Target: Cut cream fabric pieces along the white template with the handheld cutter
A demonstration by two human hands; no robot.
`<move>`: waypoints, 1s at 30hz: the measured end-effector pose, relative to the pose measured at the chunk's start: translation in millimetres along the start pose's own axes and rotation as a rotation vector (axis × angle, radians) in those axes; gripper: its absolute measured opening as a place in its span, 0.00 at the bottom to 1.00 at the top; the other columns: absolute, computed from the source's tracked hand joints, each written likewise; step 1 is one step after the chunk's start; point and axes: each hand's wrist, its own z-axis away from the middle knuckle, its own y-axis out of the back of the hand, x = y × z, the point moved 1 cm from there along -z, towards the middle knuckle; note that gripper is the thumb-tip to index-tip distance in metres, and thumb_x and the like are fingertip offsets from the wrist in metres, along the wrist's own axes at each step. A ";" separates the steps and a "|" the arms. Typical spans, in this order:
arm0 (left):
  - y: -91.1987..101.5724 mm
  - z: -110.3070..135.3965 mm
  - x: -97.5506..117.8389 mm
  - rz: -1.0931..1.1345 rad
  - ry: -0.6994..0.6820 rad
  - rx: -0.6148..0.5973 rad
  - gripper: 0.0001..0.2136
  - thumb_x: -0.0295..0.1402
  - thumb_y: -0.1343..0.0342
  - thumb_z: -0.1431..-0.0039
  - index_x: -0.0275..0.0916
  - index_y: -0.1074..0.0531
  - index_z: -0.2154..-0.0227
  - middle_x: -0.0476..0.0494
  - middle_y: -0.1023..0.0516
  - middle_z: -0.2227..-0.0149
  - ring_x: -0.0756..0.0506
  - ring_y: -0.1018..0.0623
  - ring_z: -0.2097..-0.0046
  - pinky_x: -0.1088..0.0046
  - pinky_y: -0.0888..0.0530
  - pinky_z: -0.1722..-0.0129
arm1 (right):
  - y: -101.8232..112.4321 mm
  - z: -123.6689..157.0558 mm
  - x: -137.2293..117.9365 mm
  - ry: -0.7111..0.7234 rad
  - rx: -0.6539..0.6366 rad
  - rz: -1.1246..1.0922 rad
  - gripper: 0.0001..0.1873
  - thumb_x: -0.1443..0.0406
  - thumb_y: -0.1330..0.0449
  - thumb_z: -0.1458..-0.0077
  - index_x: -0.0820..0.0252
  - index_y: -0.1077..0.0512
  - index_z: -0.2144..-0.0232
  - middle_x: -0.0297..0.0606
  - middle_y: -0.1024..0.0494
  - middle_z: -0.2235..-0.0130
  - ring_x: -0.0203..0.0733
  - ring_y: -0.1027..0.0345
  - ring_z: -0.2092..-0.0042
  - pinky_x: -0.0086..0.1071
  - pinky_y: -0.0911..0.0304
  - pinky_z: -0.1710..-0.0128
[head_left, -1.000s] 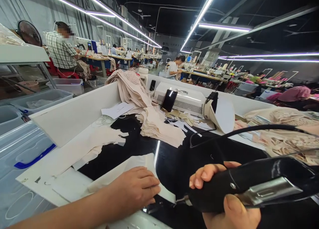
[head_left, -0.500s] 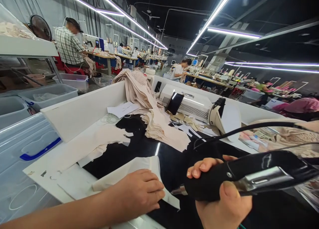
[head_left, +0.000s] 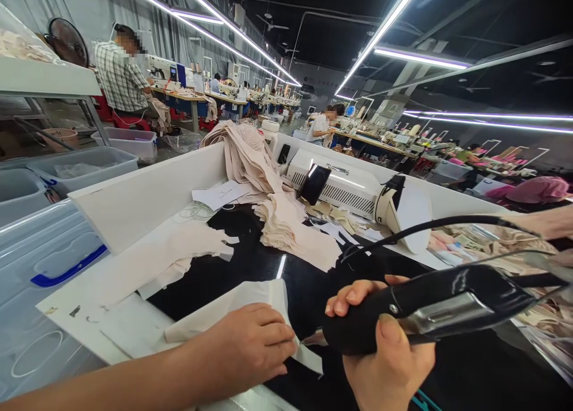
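A cream fabric piece (head_left: 250, 294) lies on the black tabletop (head_left: 308, 393) in front of me. My left hand (head_left: 255, 345) rests over its right edge, fingers bent together and closed on the cloth; the fingertips are partly hidden. In my right hand (head_left: 389, 357) is a black corded handheld tool (head_left: 447, 297) with a metal lever-like plate along its side. My fingers wrap round its front end. The tool's pointed metal tip (head_left: 314, 338) is close beside the cloth's edge, near my left fingertips. I cannot tell whether it touches the cloth.
Stacked cream fabric pieces (head_left: 295, 229) drape over the table's back wall. More cut pieces (head_left: 179, 253) lie at left. A white slotted machine (head_left: 335, 184) and a phone (head_left: 315, 183) stand behind. Another person's arm (head_left: 546, 223) reaches in at right. Plastic bins (head_left: 85, 169) are beyond the left side.
My right hand and the tool have shifted left, bringing the tip nearer the fabric edge. The other person's arm shows more at right. My left hand has stayed put.
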 end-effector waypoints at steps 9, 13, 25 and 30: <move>1.1 0.8 -0.3 -0.008 -0.002 0.020 0.05 0.32 0.41 0.28 0.37 0.27 0.53 0.44 0.20 0.55 0.45 0.22 0.51 0.67 0.29 0.42 | 21.3 1.8 -3.2 0.011 -0.008 0.000 0.18 0.60 0.31 0.46 0.51 0.30 0.54 0.29 0.24 0.72 0.38 0.31 0.74 0.34 0.28 0.76; 1.7 0.5 -0.7 0.011 -0.004 0.023 0.06 0.32 0.41 0.29 0.37 0.27 0.54 0.44 0.21 0.55 0.45 0.22 0.51 0.68 0.28 0.43 | 20.1 2.5 -0.7 -0.008 -0.008 0.017 0.18 0.60 0.31 0.44 0.50 0.30 0.53 0.29 0.24 0.71 0.38 0.30 0.73 0.35 0.27 0.75; 0.2 2.4 -1.4 0.034 0.007 -0.033 0.10 0.33 0.40 0.28 0.36 0.28 0.49 0.44 0.21 0.52 0.45 0.23 0.49 0.67 0.29 0.41 | 4.4 10.2 -3.1 -0.009 -0.014 -0.039 0.23 0.54 0.27 0.50 0.51 0.29 0.56 0.27 0.24 0.74 0.36 0.31 0.76 0.31 0.28 0.78; -3.1 2.3 -1.6 0.047 -0.003 -0.026 0.11 0.32 0.41 0.28 0.34 0.28 0.48 0.44 0.21 0.53 0.45 0.22 0.49 0.67 0.29 0.41 | 4.3 12.6 -2.1 -0.015 -0.030 -0.028 0.21 0.55 0.27 0.48 0.50 0.29 0.55 0.28 0.23 0.73 0.36 0.30 0.76 0.31 0.28 0.77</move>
